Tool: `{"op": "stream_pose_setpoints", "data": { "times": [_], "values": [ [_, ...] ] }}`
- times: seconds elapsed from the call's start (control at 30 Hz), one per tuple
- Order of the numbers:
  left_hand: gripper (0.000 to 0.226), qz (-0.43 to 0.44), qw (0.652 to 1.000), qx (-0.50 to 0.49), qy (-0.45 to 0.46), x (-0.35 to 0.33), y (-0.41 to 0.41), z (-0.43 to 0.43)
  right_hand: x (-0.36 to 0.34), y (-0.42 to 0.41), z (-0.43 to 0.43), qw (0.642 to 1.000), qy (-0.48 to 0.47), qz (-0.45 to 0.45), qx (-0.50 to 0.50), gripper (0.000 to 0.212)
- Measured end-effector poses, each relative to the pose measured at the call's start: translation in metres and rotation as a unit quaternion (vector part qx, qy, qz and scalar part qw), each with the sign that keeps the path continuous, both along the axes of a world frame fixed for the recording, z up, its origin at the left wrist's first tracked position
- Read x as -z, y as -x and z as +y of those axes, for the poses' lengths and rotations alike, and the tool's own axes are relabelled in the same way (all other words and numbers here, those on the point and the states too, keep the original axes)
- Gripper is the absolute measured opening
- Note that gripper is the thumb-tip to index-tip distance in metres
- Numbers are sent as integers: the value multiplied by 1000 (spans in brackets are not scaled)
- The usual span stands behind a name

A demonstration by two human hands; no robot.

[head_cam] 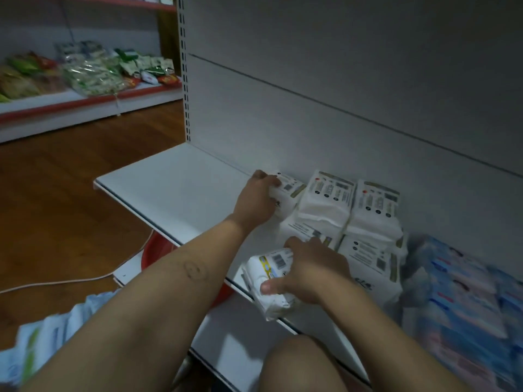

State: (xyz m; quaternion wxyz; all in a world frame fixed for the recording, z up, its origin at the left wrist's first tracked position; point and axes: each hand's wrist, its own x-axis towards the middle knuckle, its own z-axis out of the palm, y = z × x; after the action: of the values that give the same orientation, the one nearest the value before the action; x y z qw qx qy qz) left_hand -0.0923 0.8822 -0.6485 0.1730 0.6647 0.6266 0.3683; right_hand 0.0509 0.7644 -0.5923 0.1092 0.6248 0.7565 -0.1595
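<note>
My left grip [259, 198] is clenched around a white pack [287, 190] at the back of the shelf [175, 188]. The pack sits just before the back panel [283, 123], which is beyond the grip. Just right of this grip the stacked packs [329, 202] stand close against the held pack. My right grip [310, 271] grasps a second pack [270, 275], which lies at the front edge of the shelf, under the fingers. The stack also blocks the way directly beyond this grip. Farther right of it lie blue packs [464, 292]. Far left of the right grip, under the shelf, I see a red basin [160, 247] and a white cable [70, 281] on the floor [70, 179].
</note>
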Motion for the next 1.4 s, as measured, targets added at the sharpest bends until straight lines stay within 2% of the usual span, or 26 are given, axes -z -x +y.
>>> {"op": "stream_pose_setpoints", "data": {
  "times": [0.1,0.23,0.33,0.47,0.57,0.67,0.73,0.77,0.83,0.9,0.97,1.0,1.07,1.13,1.17,1.27,1.3,1.4],
  "values": [
    [49,13,999,41,18,3,3,-3,5,-1,0,1000,-9,8,2,97],
    [45,39,999,0,25,1,19,-39,7,-2,0,1000,-13,22,14,98],
    [34,93,988,36,121,-11,30,-74,8,-4,-4,998,-36,47,24,95],
    [61,154,952,68,257,-22,32,-119,12,-3,-17,989,-89,104,48,93],
    [65,92,944,118,294,-28,39,-139,17,8,-33,966,-127,220,44,80],
    [43,-35,949,100,298,-42,57,-151,22,18,-44,930,-137,341,11,65],
    [52,-17,961,60,268,-49,67,-153,23,22,-44,915,-155,373,-2,52],
    [58,2,967,47,251,-52,70,-151,22,24,-42,910,-165,379,-1,48],
    [63,-26,973,34,228,-57,73,-147,20,26,-38,908,-167,384,7,46],
    [64,-70,971,12,227,-57,74,-138,21,24,-32,917,-145,371,10,53],
    [62,-42,976,-45,207,-48,73,-124,22,19,-29,932,-121,343,3,58],
    [59,-26,980,-84,177,-41,72,-117,24,14,-27,936,-119,332,-3,60],
    [49,-50,982,-148,109,-31,67,-108,26,5,-24,932,-130,338,-7,59],
    [42,-65,980,-180,48,-25,60,-106,27,-2,-21,926,-134,353,-10,56],
    [46,-48,982,-179,36,-22,58,-106,27,-4,-19,925,-136,355,-15,52],
    [74,66,984,-121,116,-17,54,-107,31,-6,-14,924,-145,354,-20,44],
    [80,77,980,-109,149,-15,55,-105,32,-4,-13,924,-144,354,-20,43],
    [75,29,980,-125,151,-11,56,-95,33,-2,-13,926,-133,354,-18,41]
  ]
}}
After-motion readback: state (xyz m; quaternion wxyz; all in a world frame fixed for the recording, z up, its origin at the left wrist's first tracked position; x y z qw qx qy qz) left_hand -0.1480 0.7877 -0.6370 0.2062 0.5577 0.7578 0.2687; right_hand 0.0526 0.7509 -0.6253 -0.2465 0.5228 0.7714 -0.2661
